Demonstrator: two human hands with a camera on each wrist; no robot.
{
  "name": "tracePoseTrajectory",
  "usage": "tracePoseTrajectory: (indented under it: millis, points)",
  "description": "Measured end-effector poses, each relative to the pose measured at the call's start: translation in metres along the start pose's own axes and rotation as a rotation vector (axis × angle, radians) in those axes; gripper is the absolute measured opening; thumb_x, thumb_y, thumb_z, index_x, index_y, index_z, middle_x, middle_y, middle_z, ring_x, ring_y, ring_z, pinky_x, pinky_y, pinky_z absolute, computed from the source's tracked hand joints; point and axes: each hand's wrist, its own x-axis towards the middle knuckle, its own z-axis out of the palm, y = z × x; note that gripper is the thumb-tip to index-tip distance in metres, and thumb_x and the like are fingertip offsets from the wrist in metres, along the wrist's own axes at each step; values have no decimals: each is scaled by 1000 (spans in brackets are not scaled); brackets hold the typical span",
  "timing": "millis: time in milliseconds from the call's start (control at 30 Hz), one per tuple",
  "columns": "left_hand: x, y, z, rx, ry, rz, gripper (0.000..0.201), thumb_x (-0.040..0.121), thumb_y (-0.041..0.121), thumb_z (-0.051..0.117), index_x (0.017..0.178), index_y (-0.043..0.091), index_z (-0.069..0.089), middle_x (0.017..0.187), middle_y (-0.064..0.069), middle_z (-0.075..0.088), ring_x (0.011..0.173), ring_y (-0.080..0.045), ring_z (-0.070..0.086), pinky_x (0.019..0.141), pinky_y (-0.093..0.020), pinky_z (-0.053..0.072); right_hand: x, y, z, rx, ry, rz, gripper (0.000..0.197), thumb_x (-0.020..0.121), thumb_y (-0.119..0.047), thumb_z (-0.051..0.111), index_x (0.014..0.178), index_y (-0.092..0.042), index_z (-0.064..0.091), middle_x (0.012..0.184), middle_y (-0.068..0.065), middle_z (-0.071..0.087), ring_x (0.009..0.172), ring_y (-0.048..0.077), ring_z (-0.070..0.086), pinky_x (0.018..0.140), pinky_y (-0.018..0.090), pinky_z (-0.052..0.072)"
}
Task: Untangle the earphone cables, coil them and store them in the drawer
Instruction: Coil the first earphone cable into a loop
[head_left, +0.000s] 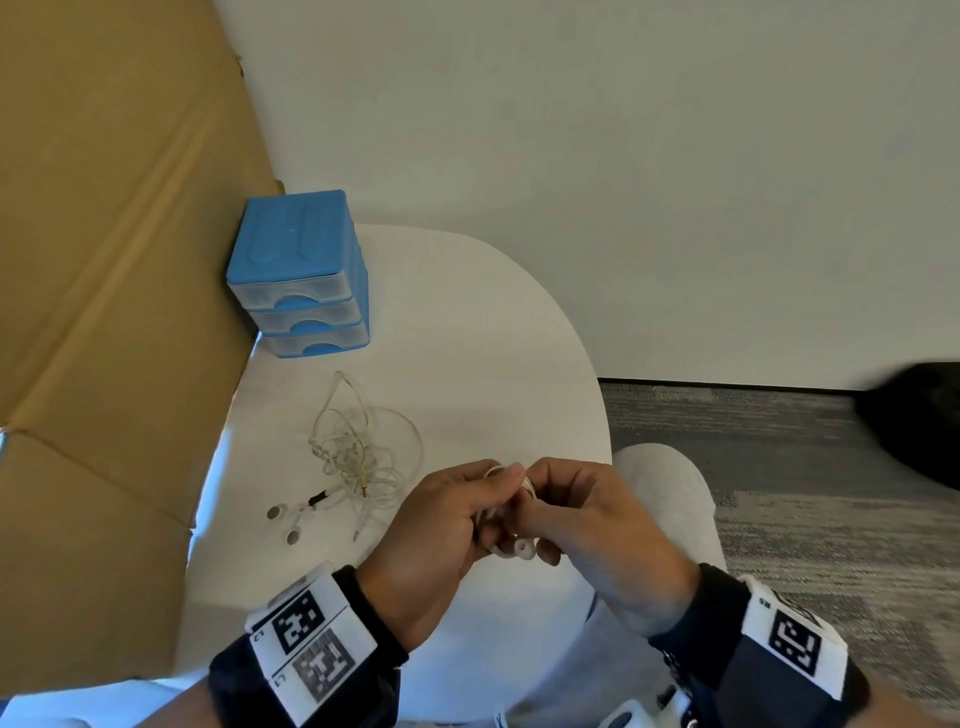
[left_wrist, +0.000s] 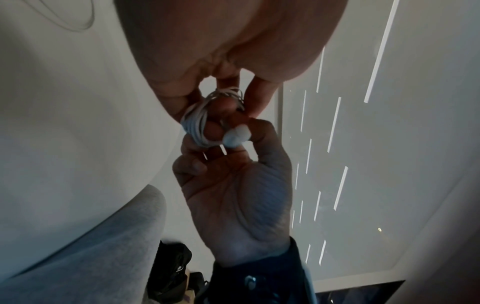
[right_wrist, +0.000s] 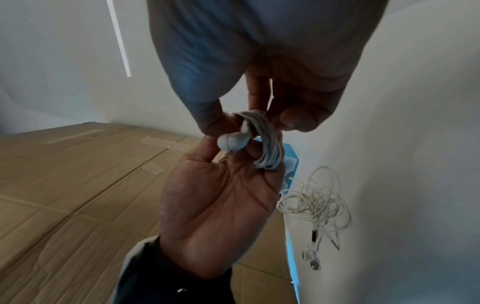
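My left fingers (left_wrist: 223, 107) carry the coil (right_wrist: 265, 142), the white cable wound round them in tight turns so the loops keep their size. My right fingers (right_wrist: 296, 121) pinch the same bundle near its earbud (head_left: 521, 546), I judge to bind the loose end. Both hands hover over the table's (head_left: 493, 322) near edge. Toward its left edge lies the tangle (head_left: 358, 457), a loose knot of pale cable with two buds and a plug. The drawers (head_left: 301, 306), all closed, stand in the far left corner.
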Motion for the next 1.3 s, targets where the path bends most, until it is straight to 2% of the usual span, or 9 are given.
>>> tracePoseTrajectory:
  millis: [133, 233, 533, 600, 733, 933, 1033, 1200, 1300]
  points:
    - [2, -1, 3, -25, 40, 3, 30, 84, 26, 59, 60, 9, 59, 52, -5, 39, 58, -22, 35, 57, -25, 42, 0, -6, -5, 1, -90, 116, 15, 66, -14, 63, 75, -2, 64, 82, 28, 61, 70, 17, 57, 60, 26, 38]
    - [3, -3, 3, -53, 36, 13, 28, 78, 30, 62, 60, 9, 56, 60, -13, 37, 56, -20, 40, 59, -26, 42, -1, -5, -6, 62, -148, 172, 15, 71, -22, 67, 73, -7, 70, 81, 14, 62, 75, 14, 56, 68, 29, 40]
    - [6, -6, 0, 152, 97, 169, 31, 93, 22, 54, 66, 8, 56, 63, -13, 48, 55, -19, 45, 62, -32, 41, -3, -3, 1, -139, 9, 36, 16, 86, -13, 71, 70, -13, 70, 68, 7, 70, 66, 12, 64, 65, 25, 56]
    - [6, -7, -1, 172, 126, 188, 33, 98, 19, 50, 67, 7, 55, 58, -7, 47, 54, -16, 45, 59, -27, 42, -3, -1, 5, -135, 59, 21, 2, 88, -11, 70, 86, -11, 70, 77, 10, 71, 70, 18, 69, 65, 31, 59]
    - [9, -7, -5, 216, 190, 212, 33, 99, 23, 49, 73, 5, 56, 50, 6, 38, 53, -12, 43, 57, -19, 42, -3, 1, 5, -69, 107, 29, 20, 90, -6, 67, 108, -12, 60, 89, 17, 72, 74, 31, 73, 60, 34, 59]
    - [10, -4, -12, 410, 195, 246, 36, 100, 26, 48, 77, -1, 56, 48, 13, 46, 50, -5, 42, 65, -30, 43, -5, 3, -1, -418, 150, -103, 20, 92, -8, 62, 100, -25, 65, 79, 5, 71, 69, 18, 72, 62, 42, 61]
    - [10, -3, -18, 390, 183, 215, 36, 100, 29, 48, 70, 10, 57, 48, 12, 45, 52, -10, 38, 66, -35, 41, -3, 1, -5, -618, 73, -94, 26, 90, -11, 57, 104, -32, 65, 80, 4, 70, 69, 25, 69, 65, 46, 58]
    - [9, 5, -16, 354, 163, 263, 35, 100, 24, 47, 73, 3, 55, 47, 11, 42, 52, -11, 41, 60, -21, 44, 5, -14, -3, -538, 63, -81, 52, 85, -21, 69, 132, -34, 53, 108, -12, 66, 100, 0, 64, 75, 23, 57]
    - [10, 9, -20, 342, 181, 268, 34, 102, 20, 45, 72, 4, 54, 49, 11, 44, 51, -8, 41, 57, -19, 45, 16, -24, 7, -300, 94, -110, 44, 87, -17, 72, 128, -24, 58, 106, -2, 73, 96, 9, 70, 75, 23, 57]
